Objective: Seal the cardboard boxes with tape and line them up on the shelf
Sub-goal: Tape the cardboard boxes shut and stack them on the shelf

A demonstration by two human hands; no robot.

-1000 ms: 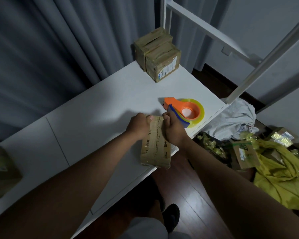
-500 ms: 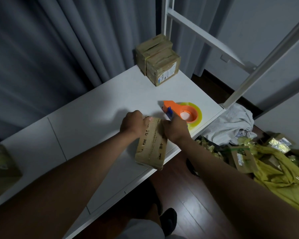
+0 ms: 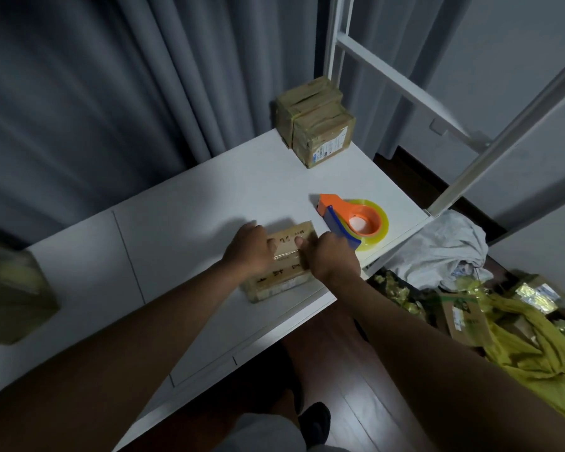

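Both hands sit on one flat cardboard box [image 3: 279,261] near the front edge of the white desk [image 3: 190,223]. The left hand [image 3: 250,252] grips the box's left side, fingers curled over its top. The right hand [image 3: 330,256] holds the right side, its thumb pressing down on the top face where a shiny band of clear tape crosses the cardboard. That band suggests this box is taped at least once across; whether the strip runs fully around the sides is hidden under the hands, so the step in hand looks like smoothing the tape down or getting a hold to lift the box.

Just beside the right hand lies the tape dispenser [image 3: 353,220], orange with a blue blade part and a yellowish roll, resting on the desk and held by nobody.

At the far end of the desk, against the white frame post [image 3: 336,37], two sealed boxes [image 3: 317,125] stand touching each other, already lined up. A further box [image 3: 13,288], blurred, shows at the left edge of the view; its state cannot be told.

On the floor to the right sit more cardboard pieces [image 3: 463,318] among yellow wrapping [image 3: 535,347] and a white cloth [image 3: 444,249]. By my judgement two boxes are done, one is close to done and not yet placed in the row, and several remain.
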